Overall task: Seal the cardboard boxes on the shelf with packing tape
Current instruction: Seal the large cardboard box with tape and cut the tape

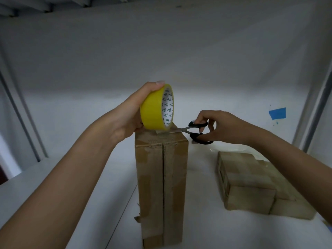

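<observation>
While bare shelf flanks the tall box, our left grip wraps the tape roll at its top edge; our right grip pinches scissors.

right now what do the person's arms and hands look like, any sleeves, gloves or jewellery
Both arms are bare as far as the frame shows: no sleeve on the left forearm or the right forearm. The left hand and right hand wear no gloves, and no watch, bracelet or ring is visible. One nail on the left hand looks unpainted.
</observation>
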